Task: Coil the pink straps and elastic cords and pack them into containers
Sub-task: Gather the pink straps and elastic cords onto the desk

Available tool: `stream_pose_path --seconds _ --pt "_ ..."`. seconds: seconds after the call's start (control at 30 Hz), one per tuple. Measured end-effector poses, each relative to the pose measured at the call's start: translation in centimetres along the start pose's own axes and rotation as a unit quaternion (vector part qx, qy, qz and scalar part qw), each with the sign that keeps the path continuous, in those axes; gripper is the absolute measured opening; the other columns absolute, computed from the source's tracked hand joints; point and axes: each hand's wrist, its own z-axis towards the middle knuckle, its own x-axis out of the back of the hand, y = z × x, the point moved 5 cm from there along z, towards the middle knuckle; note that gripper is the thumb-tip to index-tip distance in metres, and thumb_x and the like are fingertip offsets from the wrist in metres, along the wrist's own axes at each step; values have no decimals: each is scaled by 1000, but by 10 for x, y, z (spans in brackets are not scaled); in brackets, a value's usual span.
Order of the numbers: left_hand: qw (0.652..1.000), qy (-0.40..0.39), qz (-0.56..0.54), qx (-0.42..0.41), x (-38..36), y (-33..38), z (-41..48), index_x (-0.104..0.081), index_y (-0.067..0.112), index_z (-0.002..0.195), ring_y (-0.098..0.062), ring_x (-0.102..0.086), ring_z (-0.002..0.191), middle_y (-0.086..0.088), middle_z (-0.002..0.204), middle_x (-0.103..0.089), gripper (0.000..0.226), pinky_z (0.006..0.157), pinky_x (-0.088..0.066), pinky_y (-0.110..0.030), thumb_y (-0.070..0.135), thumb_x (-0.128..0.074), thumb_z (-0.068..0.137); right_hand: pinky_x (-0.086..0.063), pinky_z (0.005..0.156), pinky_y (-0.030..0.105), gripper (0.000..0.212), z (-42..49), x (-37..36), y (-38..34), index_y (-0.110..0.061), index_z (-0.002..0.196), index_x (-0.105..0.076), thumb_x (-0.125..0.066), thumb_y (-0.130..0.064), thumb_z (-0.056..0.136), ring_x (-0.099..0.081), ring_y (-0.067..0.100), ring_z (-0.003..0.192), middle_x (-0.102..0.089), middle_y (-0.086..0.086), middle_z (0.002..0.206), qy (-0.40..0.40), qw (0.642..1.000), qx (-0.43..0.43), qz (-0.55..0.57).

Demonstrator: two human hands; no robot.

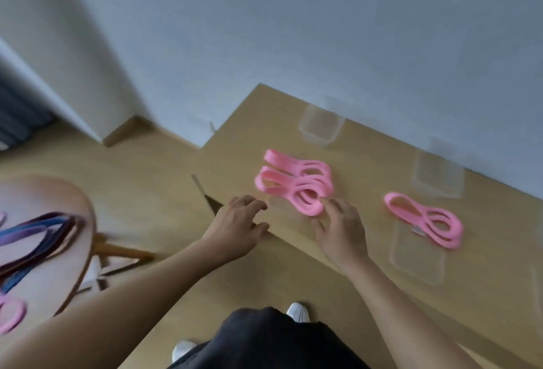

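Reaching right hand (pixel 340 230): is hovering over the table's (pixel 367 157) near side, fingers spread apart, gripping nothing, tips beside the strap pile (pixel 293 183).
Left hand (pixel 238 221): is sitting at the table's near edge, fingers loosely curled, empty.
Strap pile: is lying mid-table.
Second strap (pixel 423 221): is lying toward the table's right.
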Motion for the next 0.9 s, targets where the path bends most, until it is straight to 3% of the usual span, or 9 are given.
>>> stream_pose_path --seconds 0.23,0.47,0.67,0.9 --pt "979 109 -9 175 86 -182 -122 -59 22 139 -24 -52 129 -2 141 -59 47 107 -42 -37 41 -66 97 -40 105 41 53 0 -98 -160 -10 136 -57 -71 -27 88 -51 32 123 -59 10 131 -101 985 137 -39" --pt "911 216 -35 350 141 -332 -277 -64 20 134 -28 -59 121 -4 135 -63 49 101 -45 -39 42 -73 91 -35 110 34 57 -19 -198 -317 -17 143 -51 -65 -36 91 -45 24 128 -54 1 139 -180 946 261 -68" --pt "835 282 -85 465 151 -395 -375 -68 17 130 -34 -60 122 -8 130 -67 47 102 -45 -43 39 -77 89 -35 110 31 60 -49 -261 -432 -19 145 -49 -66 -39 90 -45 20 127 -53 -1 139 -259 882 386 -80" --pt "763 334 -119 541 148 -428 -418 -66 21 136 -26 -57 129 -3 138 -65 55 106 -47 -44 47 -75 88 -32 111 25 62 -70 -339 -532 -19 145 -49 -68 -38 89 -44 15 132 -52 -4 143 -348 792 492 -92"
